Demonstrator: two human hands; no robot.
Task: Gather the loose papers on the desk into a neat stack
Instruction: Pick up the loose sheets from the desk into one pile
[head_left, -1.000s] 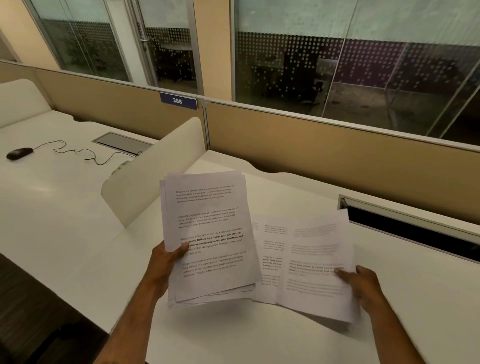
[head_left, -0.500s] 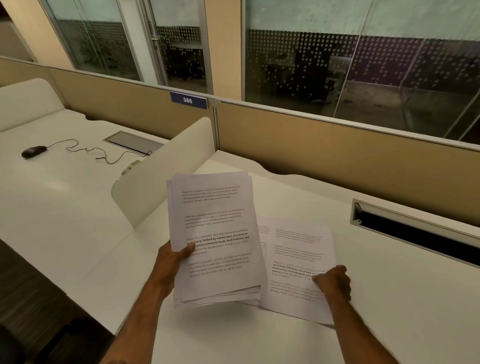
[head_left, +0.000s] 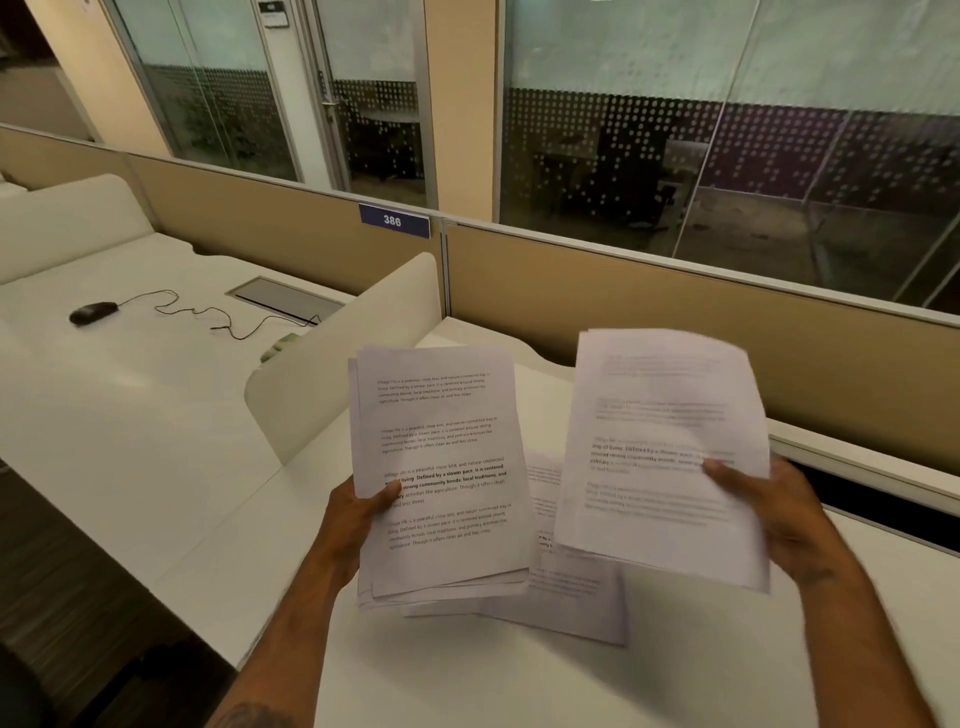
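Note:
My left hand (head_left: 358, 525) grips a stack of printed papers (head_left: 441, 467) by its left edge and holds it tilted up above the white desk (head_left: 701, 665). My right hand (head_left: 769, 514) pinches a single printed sheet (head_left: 660, 457) at its right edge; the sheet is lifted off the desk and blurred. One more printed sheet (head_left: 576, 597) lies flat on the desk between and below the two held papers, partly hidden by them.
A white curved divider (head_left: 343, 358) separates this desk from the neighbouring desk (head_left: 104, 395), where a black mouse (head_left: 93, 313) with its cable lies. A tan partition (head_left: 675, 332) with a "386" label (head_left: 394, 221) runs behind. A dark cable slot (head_left: 872, 493) sits at right.
My right hand has lifted one sheet off the desk and raised it to the right of the stack. One sheet stays on the desk. My left hand still holds the stack.

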